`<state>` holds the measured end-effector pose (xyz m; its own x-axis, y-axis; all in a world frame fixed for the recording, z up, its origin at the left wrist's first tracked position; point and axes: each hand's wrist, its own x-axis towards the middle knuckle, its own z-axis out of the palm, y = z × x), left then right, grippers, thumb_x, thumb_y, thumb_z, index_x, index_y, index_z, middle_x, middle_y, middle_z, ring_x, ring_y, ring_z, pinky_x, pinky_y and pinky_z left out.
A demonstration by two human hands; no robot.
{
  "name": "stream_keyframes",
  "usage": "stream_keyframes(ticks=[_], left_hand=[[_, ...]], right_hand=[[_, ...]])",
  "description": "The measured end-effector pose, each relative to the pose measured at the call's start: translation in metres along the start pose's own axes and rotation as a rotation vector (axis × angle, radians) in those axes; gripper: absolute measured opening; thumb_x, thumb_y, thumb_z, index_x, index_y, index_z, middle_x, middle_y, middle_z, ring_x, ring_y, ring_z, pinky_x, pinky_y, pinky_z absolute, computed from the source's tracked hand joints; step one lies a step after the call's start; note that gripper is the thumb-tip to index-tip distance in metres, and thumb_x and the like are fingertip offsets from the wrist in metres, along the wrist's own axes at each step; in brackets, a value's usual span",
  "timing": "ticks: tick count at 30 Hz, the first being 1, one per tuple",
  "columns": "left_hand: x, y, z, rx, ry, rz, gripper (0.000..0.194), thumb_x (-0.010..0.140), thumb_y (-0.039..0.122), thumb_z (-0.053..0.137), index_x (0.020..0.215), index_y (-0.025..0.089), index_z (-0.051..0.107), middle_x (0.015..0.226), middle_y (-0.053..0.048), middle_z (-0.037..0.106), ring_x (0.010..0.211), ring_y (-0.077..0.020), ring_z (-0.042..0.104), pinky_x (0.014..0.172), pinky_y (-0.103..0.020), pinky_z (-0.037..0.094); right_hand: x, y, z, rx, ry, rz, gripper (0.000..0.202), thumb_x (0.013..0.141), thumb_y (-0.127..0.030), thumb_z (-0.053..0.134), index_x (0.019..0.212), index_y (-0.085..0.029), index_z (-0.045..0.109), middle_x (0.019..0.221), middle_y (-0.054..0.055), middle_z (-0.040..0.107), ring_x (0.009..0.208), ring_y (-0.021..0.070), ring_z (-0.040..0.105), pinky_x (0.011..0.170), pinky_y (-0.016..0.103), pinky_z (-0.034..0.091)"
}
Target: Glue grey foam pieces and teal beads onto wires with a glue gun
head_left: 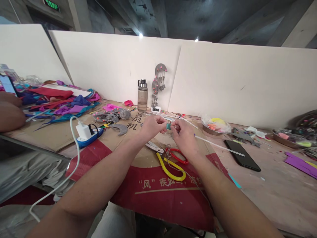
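My left hand [153, 128] and my right hand [183, 134] meet above the cardboard, fingertips pinched round a small teal piece [168, 126], perhaps felt. Its exact shape is mostly hidden by the fingers. Below them lie yellow-handled scissors [173, 172] with blades apart, and red-handled scissors [180, 156] partly covered by my right wrist. Loose grey cord [169, 152] tangles around both. From beside my right hand a thin clear stick [218, 144] reaches across to a black phone [241, 155]; whether that hand touches it I cannot tell.
Left, a blue power strip [89, 137] carries a white charger and cable. Beyond are grey felt pieces [109, 115], a water bottle [142, 96] and a grey moon hanging [160, 70]. Bowls [215, 130] stand right. A person's arm [11, 112] rests by coloured scraps [64, 102] far left.
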<state>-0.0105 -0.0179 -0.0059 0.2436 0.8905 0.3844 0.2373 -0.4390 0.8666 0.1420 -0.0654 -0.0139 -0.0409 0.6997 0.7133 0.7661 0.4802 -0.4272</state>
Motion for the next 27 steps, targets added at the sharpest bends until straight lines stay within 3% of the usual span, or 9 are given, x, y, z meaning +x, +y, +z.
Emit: stream_keyframes(ticks=[12, 27], left_hand=[[-0.0028, 0.0077, 0.0047, -0.283, 0.021, -0.068, 0.008, 0.074, 0.015, 0.065, 0.068, 0.013, 0.059, 0.059, 0.000, 0.064, 0.054, -0.0118, 0.065, 0.055, -0.023, 0.056], [-0.0021, 0.0011, 0.0061, -0.240, -0.042, 0.044, 0.012, 0.076, 0.025, 0.063, 0.072, 0.013, 0.061, 0.063, -0.001, 0.066, 0.054, -0.0081, 0.061, 0.057, -0.019, 0.051]], right_hand=[[-0.0007, 0.0001, 0.0067, 0.208, 0.011, 0.148, 0.018, 0.084, -0.033, 0.054, 0.072, -0.020, 0.058, 0.065, -0.002, 0.050, 0.062, 0.0129, 0.043, 0.062, 0.027, 0.033], [0.0029, -0.0033, 0.0024, 0.380, 0.013, 0.344, 0.025, 0.075, -0.040, 0.059, 0.062, -0.018, 0.058, 0.056, -0.004, 0.042, 0.056, 0.0108, 0.035, 0.055, 0.026, 0.029]])
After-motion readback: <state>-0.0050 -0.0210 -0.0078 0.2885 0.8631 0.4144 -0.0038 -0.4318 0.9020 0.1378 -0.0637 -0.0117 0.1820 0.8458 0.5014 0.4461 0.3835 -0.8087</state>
